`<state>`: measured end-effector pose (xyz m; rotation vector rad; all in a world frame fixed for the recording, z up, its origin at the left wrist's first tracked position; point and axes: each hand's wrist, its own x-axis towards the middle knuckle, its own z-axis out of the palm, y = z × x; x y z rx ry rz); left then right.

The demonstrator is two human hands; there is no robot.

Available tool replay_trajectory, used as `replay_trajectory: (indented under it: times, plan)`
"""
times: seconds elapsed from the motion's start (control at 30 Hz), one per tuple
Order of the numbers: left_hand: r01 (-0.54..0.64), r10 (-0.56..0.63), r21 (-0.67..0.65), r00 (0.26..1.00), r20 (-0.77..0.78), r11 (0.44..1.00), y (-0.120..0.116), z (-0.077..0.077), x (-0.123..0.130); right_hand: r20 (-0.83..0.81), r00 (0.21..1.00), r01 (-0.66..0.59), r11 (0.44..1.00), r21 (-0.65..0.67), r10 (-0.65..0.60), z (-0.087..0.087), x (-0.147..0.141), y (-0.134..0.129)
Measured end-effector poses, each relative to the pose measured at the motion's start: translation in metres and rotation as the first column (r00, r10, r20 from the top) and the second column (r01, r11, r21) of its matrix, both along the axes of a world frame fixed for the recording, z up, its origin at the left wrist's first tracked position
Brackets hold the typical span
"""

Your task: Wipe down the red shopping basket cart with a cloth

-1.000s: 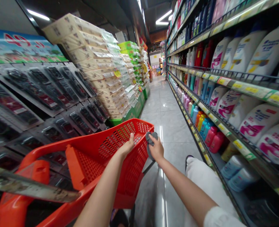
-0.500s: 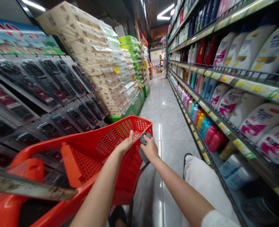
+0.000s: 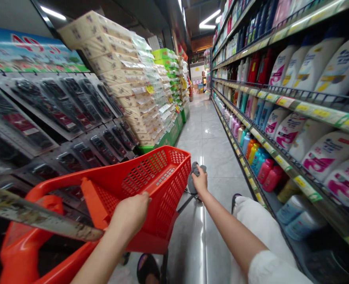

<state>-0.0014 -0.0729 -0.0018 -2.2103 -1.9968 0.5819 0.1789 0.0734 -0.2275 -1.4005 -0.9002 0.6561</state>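
Cart [image 3: 162, 205]: red plastic, slotted; R hand [image 3: 201, 181] w/ bunched cloth [image 3: 191, 184].

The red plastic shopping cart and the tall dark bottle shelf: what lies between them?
The head view shows shiny grey floor tiles, the right hand holding a crumpled grey cloth, and a white-clothed leg.

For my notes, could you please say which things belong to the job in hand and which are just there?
In use:
grey cloth, in the right hand;
cart, at the left hand.

Just there:
bottles;
shelves;
stacked packs;
hanging packs;
banner.
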Motion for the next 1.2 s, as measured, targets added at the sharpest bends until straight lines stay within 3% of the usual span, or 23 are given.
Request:
replay_trajectory:
  times: [0.17, 0.27, 0.37, 0.47, 0.57, 0.67, 0.77, 0.9, 1.03, 1.2]
  plan:
    - [0.008, -0.008, -0.011, 0.999, -0.033, 1.000, 0.000, -0.001, 0.003, -0.046, 0.998, -0.037, 0.999, -0.017, 0.036, 0.007, -0.044, 0.009]
    - [0.004, -0.004, 0.000, 0.999, -0.034, 1.000, 0.000, -0.002, 0.005, -0.048, 0.999, 0.001, 1.000, 0.005, -0.001, -0.013, -0.072, -0.010]
    - [-0.001, 0.001, 0.006, 0.999, -0.041, 1.000, -0.001, -0.003, 0.002, -0.143, 0.990, -0.002, 1.000, 0.002, 0.002, -0.037, -0.081, -0.026]
    - [-0.028, 0.027, -0.018, 0.998, -0.061, 0.999, -0.002, -0.002, 0.002, -0.295, 0.955, -0.010, 0.999, -0.033, 0.000, -0.043, -0.067, -0.017]
    - [-0.033, 0.032, -0.024, 0.998, -0.063, 0.999, -0.004, 0.000, 0.003, -0.333, 0.942, 0.037, 0.999, -0.029, -0.045, -0.023, -0.038, 0.015]
    - [-0.022, 0.021, -0.013, 0.998, -0.059, 1.000, -0.005, -0.001, 0.004, -0.199, 0.980, 0.013, 0.995, 0.095, 0.007, -0.001, -0.011, 0.046]
    - [-0.023, 0.022, -0.013, 0.999, -0.042, 1.000, -0.005, -0.004, 0.002, -0.011, 0.998, -0.058, 0.988, 0.140, 0.061, -0.001, -0.001, 0.054]
    - [-0.030, 0.029, -0.032, 0.999, -0.025, 0.999, -0.003, -0.004, 0.002, 0.005, 0.999, -0.032, 0.998, -0.047, 0.032, -0.037, -0.009, 0.037]
    - [-0.048, 0.045, -0.048, 0.997, -0.055, 0.998, -0.003, 0.000, 0.007, -0.061, 0.998, -0.009, 0.980, -0.199, -0.003, -0.066, -0.036, 0.012]
    - [-0.026, 0.022, -0.047, 0.997, -0.080, 0.999, 0.000, 0.001, 0.008, -0.135, 0.991, -0.022, 0.983, -0.181, -0.003, -0.080, -0.095, -0.051]
